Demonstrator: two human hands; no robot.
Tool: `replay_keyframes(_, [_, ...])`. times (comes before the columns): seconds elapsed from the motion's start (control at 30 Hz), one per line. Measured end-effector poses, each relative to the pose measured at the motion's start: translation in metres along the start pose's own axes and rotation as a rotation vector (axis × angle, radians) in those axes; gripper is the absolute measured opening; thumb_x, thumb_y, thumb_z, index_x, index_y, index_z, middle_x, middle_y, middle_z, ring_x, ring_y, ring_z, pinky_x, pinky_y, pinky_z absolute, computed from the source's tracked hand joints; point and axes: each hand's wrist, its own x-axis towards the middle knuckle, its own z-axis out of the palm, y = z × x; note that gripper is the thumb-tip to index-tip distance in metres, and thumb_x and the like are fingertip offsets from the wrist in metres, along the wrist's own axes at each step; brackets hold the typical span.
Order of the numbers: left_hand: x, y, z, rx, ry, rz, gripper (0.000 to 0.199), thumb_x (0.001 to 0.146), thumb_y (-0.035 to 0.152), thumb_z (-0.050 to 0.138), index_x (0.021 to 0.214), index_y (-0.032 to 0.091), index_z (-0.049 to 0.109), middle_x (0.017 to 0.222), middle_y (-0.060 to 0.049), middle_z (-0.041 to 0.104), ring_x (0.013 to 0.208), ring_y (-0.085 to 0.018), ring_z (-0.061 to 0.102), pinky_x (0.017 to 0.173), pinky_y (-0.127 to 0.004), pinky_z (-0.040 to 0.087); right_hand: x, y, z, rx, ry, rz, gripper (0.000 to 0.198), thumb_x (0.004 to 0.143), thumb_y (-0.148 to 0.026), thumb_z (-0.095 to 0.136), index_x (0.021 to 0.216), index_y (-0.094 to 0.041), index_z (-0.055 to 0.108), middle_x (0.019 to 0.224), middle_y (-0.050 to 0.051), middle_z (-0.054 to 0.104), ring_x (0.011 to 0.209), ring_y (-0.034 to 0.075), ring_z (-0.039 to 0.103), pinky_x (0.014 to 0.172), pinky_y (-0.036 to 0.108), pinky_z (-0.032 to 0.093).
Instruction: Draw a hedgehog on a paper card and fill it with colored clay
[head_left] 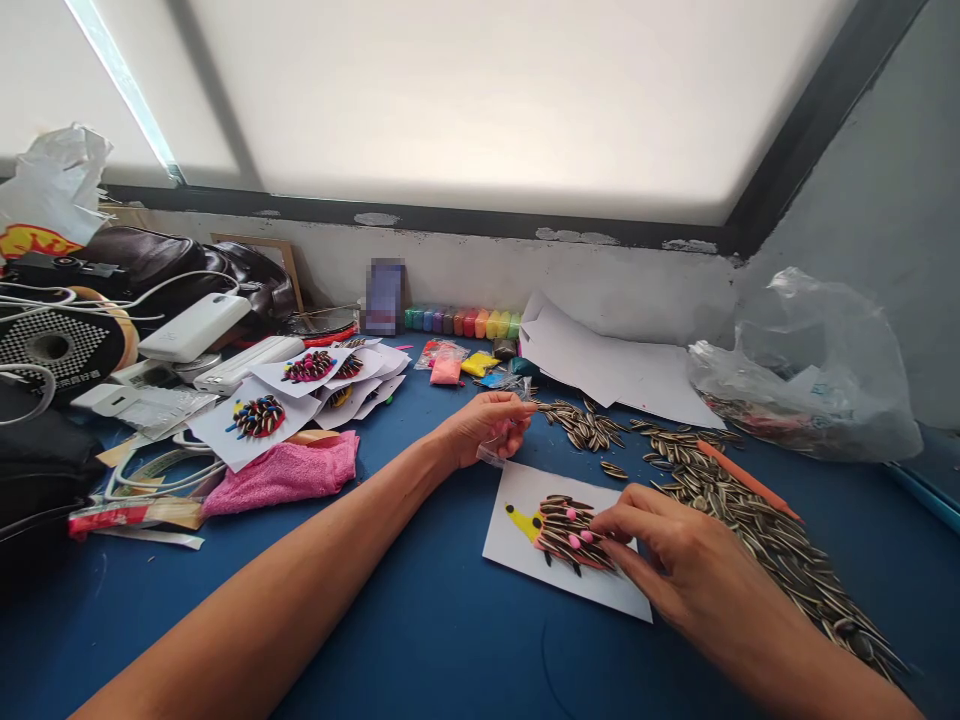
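Note:
A white card (510,545) lies on the blue table, bearing a hedgehog picture (566,535). Its head is yellow with black dots, and sunflower seeds cover the pinkish body, along with several small pink balls (575,540). Over the card's right part, my right hand (667,545) is closed in a pinch, its fingertips at the seeds on the body. Whatever is between them is hidden. My left hand (489,428), beyond the card's upper left corner, is closed around a crumpled clear plastic wrapper (493,452).
Loose sunflower seeds (765,540) spread along the right, with an orange stick-like tool (750,480) among them. Behind are clay packets (448,365), paper sheets (622,370) and a plastic bag (810,380). Finished-looking seed cards (259,420), a pink cloth (285,475) and cables crowd the left.

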Motion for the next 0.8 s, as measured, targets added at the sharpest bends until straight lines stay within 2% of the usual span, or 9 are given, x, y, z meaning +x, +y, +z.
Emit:
replay_keyframes(0.17, [0.000, 0.000, 0.000, 0.012, -0.002, -0.006, 0.041, 0.069, 0.035, 0.077, 0.063, 0.017, 0.040, 0.059, 0.004, 0.054, 0.036, -0.006, 0.049, 0.031, -0.017, 0.030, -0.002, 0.002, -0.002, -0.001, 0.028, 0.019, 0.020, 0.096, -0.029, 0.048, 0.088, -0.025, 0.065, 0.086, 0.001, 0.063, 0.069, 0.017, 0.062, 0.061, 0.031, 0.045])
replay_keyframes(0.37, [-0.005, 0.011, 0.008, 0.041, -0.029, 0.003, 0.040, 0.068, 0.038, 0.078, 0.066, 0.016, 0.045, 0.063, 0.003, 0.057, 0.036, -0.006, 0.050, 0.032, -0.018, 0.028, 0.000, 0.006, -0.011, 0.091, 0.209, 0.072, 0.025, 0.094, -0.037, 0.046, 0.080, -0.025, 0.062, 0.076, 0.000, 0.064, 0.062, 0.016, 0.058, 0.056, 0.031, 0.042])
replay_keyframes(0.47, [-0.012, 0.020, 0.024, 0.062, -0.111, 0.033, 0.038, 0.073, 0.043, 0.074, 0.068, 0.016, 0.047, 0.062, 0.004, 0.056, 0.036, -0.004, 0.048, 0.033, -0.017, 0.027, 0.000, 0.007, -0.014, 0.207, 0.280, 0.118, 0.027, 0.093, -0.041, 0.048, 0.077, -0.025, 0.063, 0.069, -0.001, 0.064, 0.058, 0.016, 0.056, 0.054, 0.031, 0.043])
replay_keyframes(0.6, [-0.025, 0.023, 0.055, 0.149, -0.276, 0.008, 0.039, 0.079, 0.047, 0.070, 0.068, 0.016, 0.049, 0.048, 0.007, 0.048, 0.036, -0.005, 0.045, 0.037, -0.017, 0.030, 0.002, 0.002, -0.013, 0.427, 0.338, 0.156, 0.024, 0.089, -0.046, 0.056, 0.095, -0.025, 0.067, 0.084, 0.000, 0.071, 0.068, 0.017, 0.064, 0.063, 0.031, 0.051])
replay_keyframes(0.67, [-0.031, 0.020, 0.068, 0.198, -0.341, -0.015, 0.040, 0.080, 0.051, 0.068, 0.071, 0.016, 0.051, 0.049, 0.005, 0.052, 0.039, -0.005, 0.047, 0.042, -0.018, 0.034, 0.002, -0.001, -0.012, 0.496, 0.336, 0.129, 0.025, 0.090, -0.046, 0.057, 0.101, -0.026, 0.067, 0.089, 0.000, 0.072, 0.070, 0.016, 0.065, 0.064, 0.030, 0.052])
replay_keyframes(0.8, [-0.036, 0.017, 0.078, 0.261, -0.360, 0.008, 0.045, 0.083, 0.058, 0.061, 0.074, 0.015, 0.053, 0.052, 0.004, 0.052, 0.042, -0.006, 0.048, 0.044, -0.018, 0.035, 0.001, -0.008, -0.014, 0.502, 0.374, 0.073, 0.023, 0.091, -0.044, 0.057, 0.095, -0.026, 0.070, 0.086, 0.000, 0.071, 0.062, 0.013, 0.060, 0.056, 0.027, 0.050])
